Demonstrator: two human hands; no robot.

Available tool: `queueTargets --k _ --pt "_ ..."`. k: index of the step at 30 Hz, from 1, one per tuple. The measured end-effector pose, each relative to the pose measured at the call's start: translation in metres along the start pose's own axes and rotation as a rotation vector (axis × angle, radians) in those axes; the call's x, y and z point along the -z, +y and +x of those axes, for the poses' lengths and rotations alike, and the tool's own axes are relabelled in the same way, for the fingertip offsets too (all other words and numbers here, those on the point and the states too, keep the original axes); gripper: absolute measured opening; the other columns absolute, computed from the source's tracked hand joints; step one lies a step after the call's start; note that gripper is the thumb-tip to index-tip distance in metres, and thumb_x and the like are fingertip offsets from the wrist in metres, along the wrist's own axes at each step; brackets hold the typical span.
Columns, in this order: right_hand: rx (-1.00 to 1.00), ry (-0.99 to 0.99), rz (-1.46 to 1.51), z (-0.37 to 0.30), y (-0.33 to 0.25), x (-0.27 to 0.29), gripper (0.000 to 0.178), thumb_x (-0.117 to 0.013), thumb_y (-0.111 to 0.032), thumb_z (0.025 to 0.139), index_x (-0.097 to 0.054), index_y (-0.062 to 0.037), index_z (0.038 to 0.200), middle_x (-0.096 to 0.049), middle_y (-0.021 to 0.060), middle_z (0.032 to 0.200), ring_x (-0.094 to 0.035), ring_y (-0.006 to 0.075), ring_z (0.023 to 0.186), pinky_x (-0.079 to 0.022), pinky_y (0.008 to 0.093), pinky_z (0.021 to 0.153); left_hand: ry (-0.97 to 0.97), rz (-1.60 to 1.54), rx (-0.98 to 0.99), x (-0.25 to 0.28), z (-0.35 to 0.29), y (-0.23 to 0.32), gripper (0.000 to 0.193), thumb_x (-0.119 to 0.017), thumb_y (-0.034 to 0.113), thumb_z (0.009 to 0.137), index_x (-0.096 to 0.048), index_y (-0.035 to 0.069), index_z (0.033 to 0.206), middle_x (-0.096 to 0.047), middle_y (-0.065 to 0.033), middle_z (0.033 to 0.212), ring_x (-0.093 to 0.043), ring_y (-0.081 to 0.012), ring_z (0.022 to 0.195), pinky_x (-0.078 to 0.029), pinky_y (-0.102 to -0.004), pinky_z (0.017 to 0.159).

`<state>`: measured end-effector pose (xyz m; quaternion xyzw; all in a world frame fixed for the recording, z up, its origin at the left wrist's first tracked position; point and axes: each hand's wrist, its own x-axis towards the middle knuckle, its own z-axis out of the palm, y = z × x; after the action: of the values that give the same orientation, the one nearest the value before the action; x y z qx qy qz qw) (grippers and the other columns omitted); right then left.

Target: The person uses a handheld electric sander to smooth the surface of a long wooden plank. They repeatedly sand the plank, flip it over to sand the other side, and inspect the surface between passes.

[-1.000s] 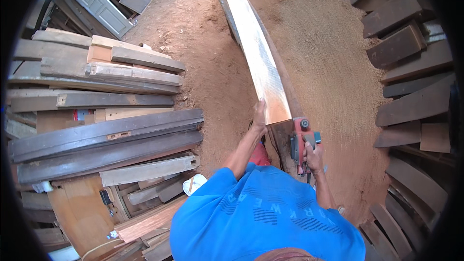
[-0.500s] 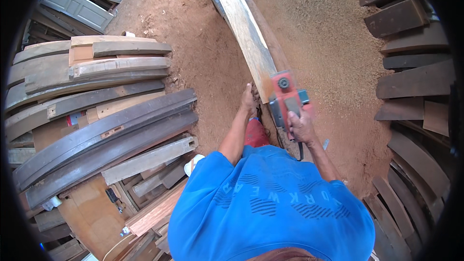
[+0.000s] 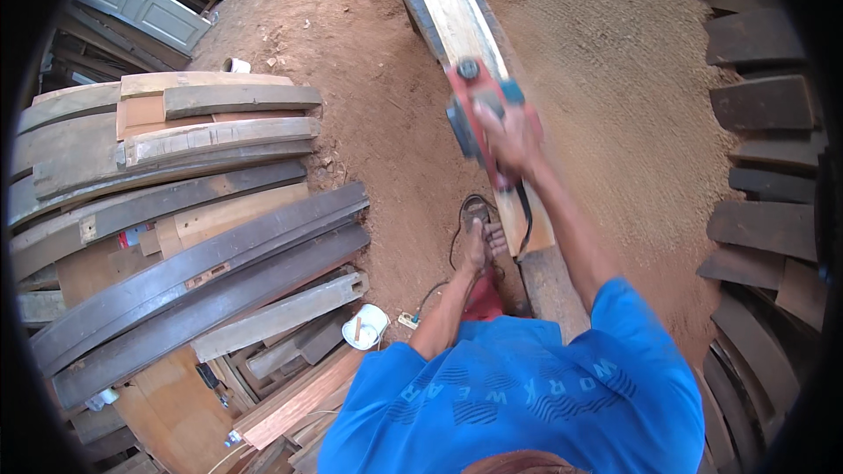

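Note:
My right hand [image 3: 512, 136] grips the rear handle of a red electric hand planer [image 3: 475, 81], which rests on a long pale board [image 3: 452, 13]. The planer's black cord [image 3: 527, 219] trails back past the board's near end. Beneath the board lies a thicker, weathered beam [image 3: 555, 285] that sticks out toward me. My left hand [image 3: 485, 246] hangs beside the board's left edge with its fingers stretched out and holds nothing. One of my feet is partly hidden just behind it.
Stacks of dark and light timber [image 3: 211, 272] fill the left. More planks [image 3: 760, 105] line the right side. A white bucket [image 3: 365, 326] stands near my left elbow. Sawdust and shavings [image 3: 632, 123] cover the reddish ground [image 3: 369, 88] right of the board.
My right hand has pushed the planer away from me along the board. My left hand has come nearer to me and slightly right. The view has shifted, showing the bucket fully.

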<state>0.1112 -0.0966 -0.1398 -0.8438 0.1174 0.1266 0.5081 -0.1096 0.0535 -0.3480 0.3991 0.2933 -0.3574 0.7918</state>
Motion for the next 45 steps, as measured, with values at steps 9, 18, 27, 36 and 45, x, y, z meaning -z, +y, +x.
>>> queueTargets --k 9,18,27,36,45 --pt "-0.005 -0.104 0.227 0.167 -0.031 0.019 0.047 -0.065 -0.054 0.097 -0.068 -0.0098 0.083 -0.066 0.0038 0.071 -0.061 0.0126 0.057 -0.051 0.0313 0.056 0.017 0.270 0.041 0.003 -0.013 -0.008 0.072 -0.026 0.060 0.110 -0.058 0.000 0.133 -0.070 -0.0107 0.111 -0.068 -0.0211 0.090 -0.055 -0.0360 0.084" --pt "-0.147 -0.254 0.195 -0.183 0.085 0.023 0.078 -0.058 -0.040 0.098 -0.031 0.0002 0.159 -0.071 0.0177 0.098 -0.070 0.0254 0.088 -0.056 0.0412 0.079 0.146 0.041 -0.120 0.008 0.015 -0.002 0.070 -0.029 0.064 0.108 -0.058 0.005 0.132 -0.069 -0.0065 0.104 -0.064 -0.0153 0.086 -0.054 -0.0322 0.077" --pt "0.020 0.012 0.235 -0.154 0.074 0.011 0.050 -0.058 -0.040 0.100 -0.057 0.0045 0.124 -0.067 0.0163 0.084 -0.066 0.0275 0.079 -0.051 0.0409 0.072 0.070 0.230 -0.541 -0.043 0.002 0.005 0.078 -0.023 0.063 0.108 -0.034 0.001 0.155 -0.056 -0.0150 0.142 -0.057 -0.0266 0.125 -0.045 -0.0423 0.109" --pt "0.143 0.070 0.084 0.140 -0.063 0.039 0.070 -0.051 -0.063 0.099 -0.071 0.0033 0.086 -0.069 0.0218 0.109 -0.069 0.0294 0.090 -0.054 0.0433 0.081 0.326 1.120 -0.878 -0.061 -0.001 0.005 0.069 -0.026 0.042 0.110 -0.030 -0.012 0.153 -0.052 -0.0377 0.135 -0.053 -0.0525 0.119 -0.039 -0.0549 0.105" --pt "0.031 -0.052 0.163 0.037 0.012 0.035 0.057 -0.059 -0.056 0.099 -0.070 -0.0020 0.111 -0.067 0.0076 0.076 -0.063 0.0158 0.065 -0.053 0.0352 0.065 0.152 0.834 -0.784 -0.054 0.005 0.010 0.068 -0.021 0.048 0.111 -0.044 -0.006 0.144 -0.062 -0.0273 0.127 -0.059 -0.0427 0.119 -0.044 -0.0473 0.106"
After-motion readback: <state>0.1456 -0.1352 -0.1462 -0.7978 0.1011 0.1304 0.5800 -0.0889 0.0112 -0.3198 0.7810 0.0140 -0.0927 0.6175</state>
